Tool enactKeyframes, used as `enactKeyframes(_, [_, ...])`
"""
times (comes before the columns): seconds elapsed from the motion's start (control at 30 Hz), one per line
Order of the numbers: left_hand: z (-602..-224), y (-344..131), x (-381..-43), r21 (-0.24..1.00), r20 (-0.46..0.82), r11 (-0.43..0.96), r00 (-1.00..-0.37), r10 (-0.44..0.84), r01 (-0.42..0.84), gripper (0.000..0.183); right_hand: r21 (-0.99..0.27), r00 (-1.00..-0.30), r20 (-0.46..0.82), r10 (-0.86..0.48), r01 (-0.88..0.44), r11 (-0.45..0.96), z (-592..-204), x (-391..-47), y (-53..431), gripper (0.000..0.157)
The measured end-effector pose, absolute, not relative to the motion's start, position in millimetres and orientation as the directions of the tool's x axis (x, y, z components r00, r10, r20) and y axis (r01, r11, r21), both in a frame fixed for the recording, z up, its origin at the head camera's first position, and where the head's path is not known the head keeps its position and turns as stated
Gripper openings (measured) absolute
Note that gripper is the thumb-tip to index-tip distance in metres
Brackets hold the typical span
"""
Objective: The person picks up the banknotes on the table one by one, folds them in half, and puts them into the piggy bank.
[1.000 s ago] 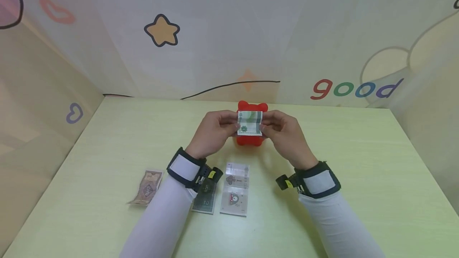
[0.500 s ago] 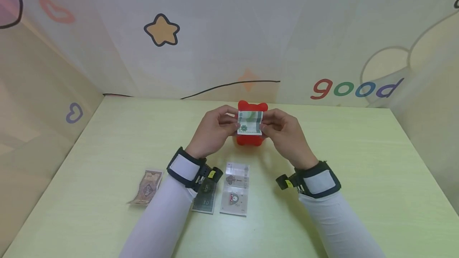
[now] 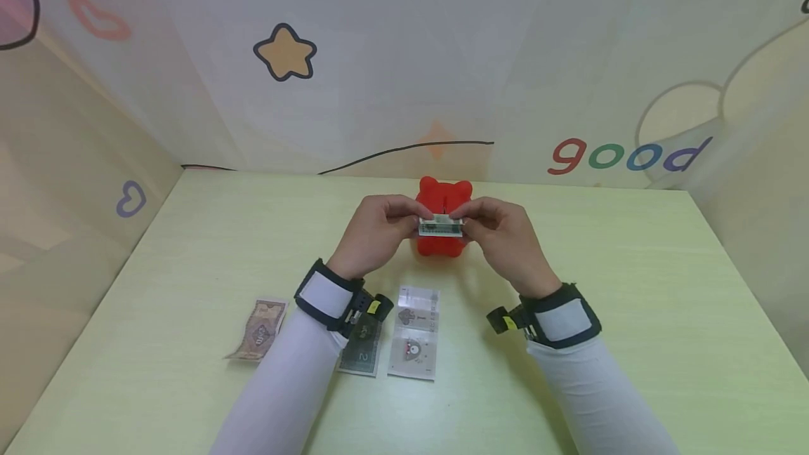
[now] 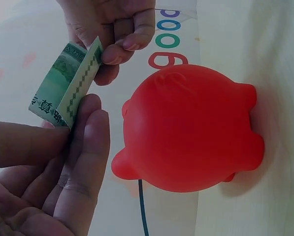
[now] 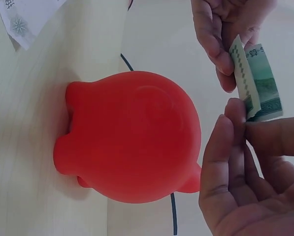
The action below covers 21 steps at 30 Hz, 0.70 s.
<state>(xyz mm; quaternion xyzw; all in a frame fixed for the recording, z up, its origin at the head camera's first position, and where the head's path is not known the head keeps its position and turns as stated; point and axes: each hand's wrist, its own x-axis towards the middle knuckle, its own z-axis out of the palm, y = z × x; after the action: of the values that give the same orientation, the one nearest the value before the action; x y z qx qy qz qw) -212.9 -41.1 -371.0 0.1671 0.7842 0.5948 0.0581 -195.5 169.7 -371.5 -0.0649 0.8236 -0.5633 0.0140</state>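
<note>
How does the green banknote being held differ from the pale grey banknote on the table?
The green banknote is folded over; the pale grey banknote is spread out, with creases. The left hand and right hand pinch the green banknote; the pale grey banknote lies on the table. Both bear print.

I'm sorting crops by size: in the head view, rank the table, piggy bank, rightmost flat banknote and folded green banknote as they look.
Largest to smallest:
1. table
2. piggy bank and rightmost flat banknote: too alike to rank
3. folded green banknote
</note>
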Motion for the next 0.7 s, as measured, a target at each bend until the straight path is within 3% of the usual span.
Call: enactKeyframes(0.7, [-371.4,-41.1,-212.6,0.928,0.122,0.293,-0.93,0.348,0.231,0.021,-0.922,-0.989,0.052,-0.139,-0.101,0.373,-371.7,-195.7,169.3,0.021])
